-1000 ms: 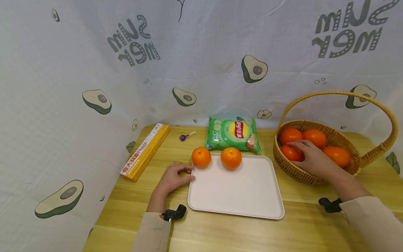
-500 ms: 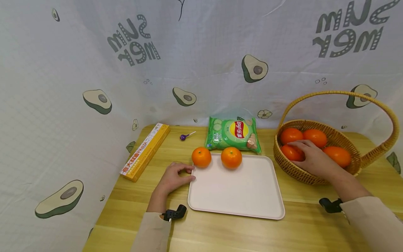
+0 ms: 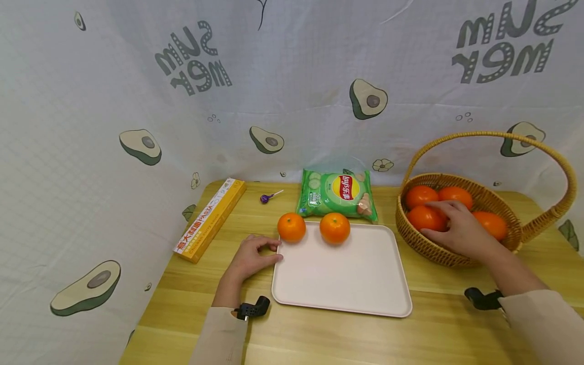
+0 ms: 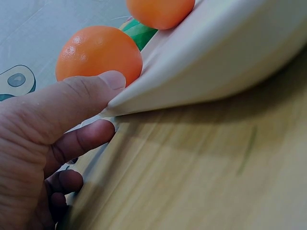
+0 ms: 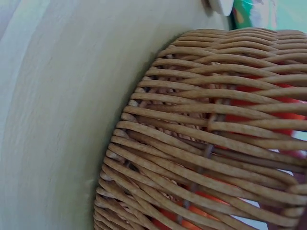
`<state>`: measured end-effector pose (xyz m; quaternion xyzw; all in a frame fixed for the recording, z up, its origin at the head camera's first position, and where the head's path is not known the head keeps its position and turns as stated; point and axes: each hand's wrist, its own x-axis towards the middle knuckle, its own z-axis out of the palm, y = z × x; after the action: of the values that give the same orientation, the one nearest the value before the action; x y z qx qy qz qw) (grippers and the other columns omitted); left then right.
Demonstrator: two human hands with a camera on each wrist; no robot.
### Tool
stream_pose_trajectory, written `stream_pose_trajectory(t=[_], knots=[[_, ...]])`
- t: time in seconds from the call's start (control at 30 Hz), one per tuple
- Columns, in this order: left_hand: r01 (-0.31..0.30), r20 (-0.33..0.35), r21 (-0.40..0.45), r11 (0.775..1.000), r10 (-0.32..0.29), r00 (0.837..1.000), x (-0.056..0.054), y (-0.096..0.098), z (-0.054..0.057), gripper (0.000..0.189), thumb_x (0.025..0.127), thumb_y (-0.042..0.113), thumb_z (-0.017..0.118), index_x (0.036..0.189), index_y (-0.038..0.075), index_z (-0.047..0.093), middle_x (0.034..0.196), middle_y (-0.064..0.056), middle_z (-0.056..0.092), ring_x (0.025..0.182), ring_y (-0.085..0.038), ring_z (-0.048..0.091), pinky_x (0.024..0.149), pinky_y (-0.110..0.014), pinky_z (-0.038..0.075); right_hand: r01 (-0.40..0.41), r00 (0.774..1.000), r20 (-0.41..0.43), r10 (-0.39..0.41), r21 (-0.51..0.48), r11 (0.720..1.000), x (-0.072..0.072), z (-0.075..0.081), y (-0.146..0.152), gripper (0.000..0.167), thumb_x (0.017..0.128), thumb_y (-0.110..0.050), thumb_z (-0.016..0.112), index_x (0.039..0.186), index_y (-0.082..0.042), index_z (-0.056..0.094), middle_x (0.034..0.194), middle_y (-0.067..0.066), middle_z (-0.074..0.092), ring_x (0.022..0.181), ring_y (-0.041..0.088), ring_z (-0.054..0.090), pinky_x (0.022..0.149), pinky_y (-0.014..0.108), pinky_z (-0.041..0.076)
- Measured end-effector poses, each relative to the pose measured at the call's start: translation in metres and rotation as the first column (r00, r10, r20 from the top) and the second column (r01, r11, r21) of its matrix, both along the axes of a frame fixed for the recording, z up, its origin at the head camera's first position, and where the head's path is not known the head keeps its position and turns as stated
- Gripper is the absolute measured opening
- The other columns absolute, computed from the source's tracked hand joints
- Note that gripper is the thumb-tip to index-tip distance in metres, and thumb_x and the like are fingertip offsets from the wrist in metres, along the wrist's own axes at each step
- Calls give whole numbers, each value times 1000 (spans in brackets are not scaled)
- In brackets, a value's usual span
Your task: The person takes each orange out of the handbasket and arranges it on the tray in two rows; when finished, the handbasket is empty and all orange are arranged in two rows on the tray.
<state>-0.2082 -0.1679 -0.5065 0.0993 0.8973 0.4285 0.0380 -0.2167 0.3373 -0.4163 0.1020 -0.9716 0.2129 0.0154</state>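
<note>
A white fabric curtain (image 3: 296,61) printed with green avocado halves and grey lettering fills the upper part and left side of the head view. Below it, a pale wooden tabletop (image 3: 319,334) spans the centre and bottom. At the right of the frame stands a brown woven wicker basket (image 3: 424,247) with a tall arched handle. Four orange-red, smooth fruits show inside. Lower centre lies a white, shallow rectangular tray (image 3: 342,279) with rounded corners.

The right hand (image 3: 465,232), in a beige sleeve, reaches into the basket, thumb and fingers closed around the front-left orange-red fruit (image 3: 426,218). The left hand (image 3: 252,257), left of centre, grips narrowly: thumb and bent index finger pinch the tray's left rim, clearest in the left wrist view.

Upper centre, beyond the tray, lies a green plastic crisp bag (image 3: 337,195) with a red and yellow logo. Left of centre, a long yellow-and-white cardboard pasta box (image 3: 211,221) lies slanted. Two round, glossy orange fruits sit along the tray's far edge, one (image 3: 292,227) at its upper-left corner, the other (image 3: 335,228) just to the right. Smallest, a purple-headed lollipop (image 3: 264,199) with a white stick lies between box and bag.
</note>
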Motion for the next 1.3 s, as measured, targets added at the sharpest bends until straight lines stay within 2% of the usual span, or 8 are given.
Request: stream_pose_trajectory(t=[0.2, 0.33, 0.43, 0.6, 0.9, 1.13, 1.23, 1.3], knots=[[2, -20, -4, 1000, -2, 1000, 0, 0, 0, 29, 81, 35, 86, 108, 29, 78, 93, 15, 72, 93, -12, 51, 82, -31, 40, 75, 996, -38, -80, -134, 988, 9, 11, -2, 75, 89, -29, 80, 145, 2, 43, 142, 40, 31, 117, 56, 40, 83, 72, 44], [-1, -16, 1, 1000, 1, 1000, 0, -1, 0, 28, 81, 35, 85, 108, 29, 78, 92, 15, 71, 94, -12, 51, 84, -32, 40, 97, 992, -57, -111, -212, 973, 14, 18, -6, 73, 89, -28, 80, 145, 0, 42, 138, 37, 35, 113, 48, 46, 73, 32, 50], [-1, -16, 1, 1000, 1, 1000, 0, -1, 0, 27, 82, 35, 85, 108, 29, 78, 92, 15, 71, 94, -13, 51, 84, -32, 40, 115, 990, -41, -132, -283, 952, 18, 21, -10, 74, 90, -29, 79, 147, -4, 40, 139, 34, 38, 103, 21, 58, 66, 11, 41], [3, -26, 7, 1000, -3, 1000, 0, 0, 0, 27, 81, 35, 86, 107, 29, 79, 92, 14, 72, 93, -13, 51, 83, -32, 39, 126, 990, -12, -142, -394, 910, 26, 23, -22, 76, 92, -26, 77, 152, -9, 33, 145, 24, 38, 90, -17, 46, 70, 5, 43], [4, -28, 12, 1000, -4, 1000, -1, 1, 1, 27, 81, 36, 86, 106, 31, 78, 91, 15, 71, 93, -13, 50, 84, -33, 39, 51, 997, -29, -75, -494, 868, 36, 19, -54, 78, 92, -15, 77, 155, -7, 31, 143, 17, 35, 102, -20, 44, 77, 1, 45], [2, -18, 9, 1000, -1, 1000, 2, 0, 1, 27, 80, 35, 86, 106, 31, 78, 92, 16, 72, 94, -12, 51, 86, -33, 38, -14, 999, -46, -21, -642, 767, 42, 5, -77, 73, 89, 1, 74, 145, -11, 30, 127, -9, 38, 102, -12, 56, 82, 8, 51], [4, -19, 11, 1000, -4, 1000, 3, 0, 1, 27, 81, 35, 86, 106, 31, 78, 92, 16, 72, 95, -12, 52, 86, -34, 39, -28, 999, -33, 7, -683, 730, 44, 0, -86, 77, 88, 3, 73, 148, -13, 28, 130, -8, 34, 104, -10, 55, 83, 8, 51], [9, -22, 13, 1000, -8, 1000, 3, 0, 1, 27, 81, 35, 86, 106, 31, 78, 92, 15, 72, 95, -12, 52, 86, -34, 39, -15, 1000, -4, 17, -684, 729, 44, -2, -91, 79, 89, 1, 73, 151, -11, 27, 135, -1, 34, 104, -10, 55, 82, 10, 52]])
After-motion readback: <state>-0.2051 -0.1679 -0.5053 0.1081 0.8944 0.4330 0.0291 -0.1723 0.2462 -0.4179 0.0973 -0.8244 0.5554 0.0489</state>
